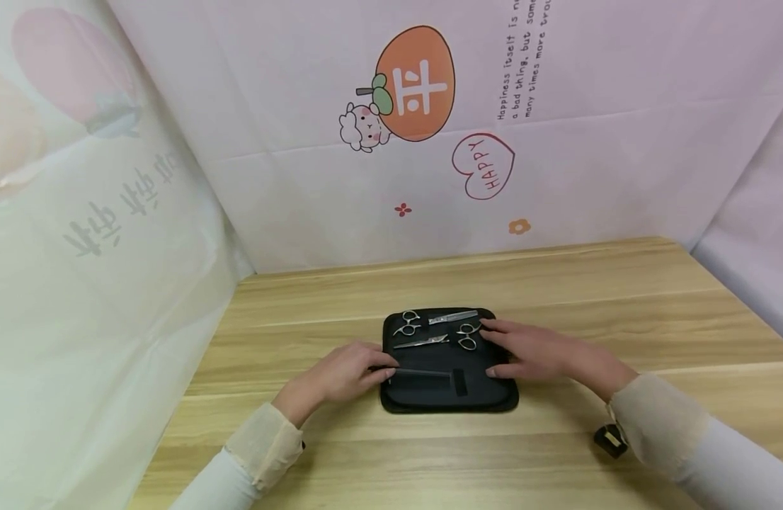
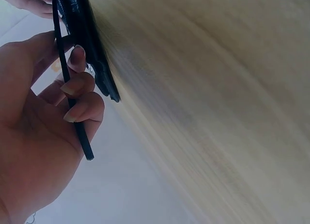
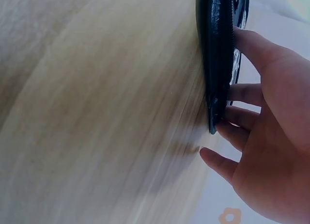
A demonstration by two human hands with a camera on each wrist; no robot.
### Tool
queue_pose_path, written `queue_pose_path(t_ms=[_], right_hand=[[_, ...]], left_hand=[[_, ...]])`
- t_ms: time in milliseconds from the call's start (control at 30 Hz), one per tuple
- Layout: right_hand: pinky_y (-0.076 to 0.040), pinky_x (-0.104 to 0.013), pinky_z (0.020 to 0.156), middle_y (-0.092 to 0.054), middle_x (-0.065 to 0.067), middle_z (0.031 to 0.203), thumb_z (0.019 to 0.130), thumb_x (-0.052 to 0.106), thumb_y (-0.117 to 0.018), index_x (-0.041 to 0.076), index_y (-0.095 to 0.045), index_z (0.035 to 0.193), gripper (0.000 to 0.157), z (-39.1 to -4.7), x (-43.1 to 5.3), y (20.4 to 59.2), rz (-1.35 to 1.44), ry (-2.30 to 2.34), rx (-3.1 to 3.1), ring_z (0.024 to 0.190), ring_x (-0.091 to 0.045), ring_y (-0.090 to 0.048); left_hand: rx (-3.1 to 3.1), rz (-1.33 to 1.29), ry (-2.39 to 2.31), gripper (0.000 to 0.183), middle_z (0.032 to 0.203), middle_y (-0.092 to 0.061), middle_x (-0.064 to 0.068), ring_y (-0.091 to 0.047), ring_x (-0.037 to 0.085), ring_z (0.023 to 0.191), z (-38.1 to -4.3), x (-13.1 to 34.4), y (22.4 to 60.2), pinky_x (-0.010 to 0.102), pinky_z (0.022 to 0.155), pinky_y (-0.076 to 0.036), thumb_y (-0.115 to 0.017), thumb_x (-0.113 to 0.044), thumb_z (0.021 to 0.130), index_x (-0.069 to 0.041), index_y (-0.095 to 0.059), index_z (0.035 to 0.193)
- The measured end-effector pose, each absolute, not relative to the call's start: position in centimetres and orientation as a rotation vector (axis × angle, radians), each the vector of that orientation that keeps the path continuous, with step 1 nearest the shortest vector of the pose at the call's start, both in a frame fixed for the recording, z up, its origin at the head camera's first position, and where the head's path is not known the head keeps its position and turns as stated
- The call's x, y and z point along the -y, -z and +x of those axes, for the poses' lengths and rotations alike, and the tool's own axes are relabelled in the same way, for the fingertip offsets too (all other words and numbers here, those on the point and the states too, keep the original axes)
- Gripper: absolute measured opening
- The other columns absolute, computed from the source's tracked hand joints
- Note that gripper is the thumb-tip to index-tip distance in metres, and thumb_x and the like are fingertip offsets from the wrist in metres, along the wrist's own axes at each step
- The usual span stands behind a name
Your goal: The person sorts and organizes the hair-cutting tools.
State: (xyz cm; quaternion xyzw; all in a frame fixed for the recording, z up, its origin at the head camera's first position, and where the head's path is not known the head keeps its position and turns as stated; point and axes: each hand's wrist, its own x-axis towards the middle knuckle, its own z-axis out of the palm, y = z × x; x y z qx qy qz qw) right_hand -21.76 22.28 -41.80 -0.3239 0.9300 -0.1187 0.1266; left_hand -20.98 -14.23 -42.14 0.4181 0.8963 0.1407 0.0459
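Note:
A black zip case (image 1: pixel 423 397) lies unfolded on the wooden table. My left hand (image 1: pixel 350 372) is at its left edge and pinches a slim black comb (image 1: pixel 423 373) between thumb and fingers. Edge-on in the left wrist view, the comb (image 2: pixel 66 73) runs past the curled fingertips. Its far end reaches a dark strap (image 1: pixel 459 382) on the case. My right hand (image 1: pixel 534 350) rests on the case's right edge, thumb on the inner face, fingers extended near the scissors (image 1: pixel 423 343). Thinning shears (image 1: pixel 452 317) lie above those scissors in the case.
The wooden table (image 1: pixel 379 460) extends around the case on all sides. Behind it hangs a white printed cloth (image 1: pixel 302 198), with another pale cloth (image 1: pixel 111 297) along the left. A small black device (image 1: pixel 611 440) hangs at the right wrist.

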Motion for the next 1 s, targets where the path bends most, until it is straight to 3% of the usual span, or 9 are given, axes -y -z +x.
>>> queue_pose_path(t_ms=[300, 600, 1000], right_hand=[[-0.039, -0.057, 0.111, -0.032, -0.024, 0.162, 0.098, 0.056, -0.062, -0.004, -0.047, 0.15, 0.08, -21.55, -22.51, 42.01, -0.954, 0.367, -2.715, 0.144, -0.044, -0.04], [-0.038, -0.057, 0.112, -0.032, -0.023, 0.162, 0.099, 0.056, -0.06, -0.003, -0.046, 0.151, 0.08, -21.59, -22.55, 42.22, -0.958, 0.362, -2.715, 0.144, -0.043, -0.039], [-0.037, -0.057, 0.113, -0.031, -0.024, 0.163, 0.099, 0.057, -0.059, -0.003, -0.046, 0.151, 0.08, -21.68, -22.47, 42.54, -0.972, 0.339, -2.723, 0.145, -0.044, -0.038]], left_hand=[[-2.725, 1.289, -0.519, 0.019, 0.109, -0.068, -0.003, -0.063, 0.013, 0.094, -20.78, 14.15, 41.9, 0.037, 0.082, -0.053, -0.059, -0.021, 0.105, -0.017, -0.07, 0.121], [-2.688, 1.358, -0.601, 0.023, 0.11, -0.068, -0.003, -0.062, 0.009, 0.1, -21.16, 14.55, 42.07, 0.032, 0.091, -0.052, -0.071, -0.026, 0.098, -0.014, -0.077, 0.118], [-2.608, 1.274, -0.668, 0.031, 0.107, -0.07, -0.002, -0.063, 0.012, 0.091, -20.92, 14.63, 41.73, 0.023, 0.079, -0.051, -0.078, -0.025, 0.093, -0.009, -0.077, 0.12]])
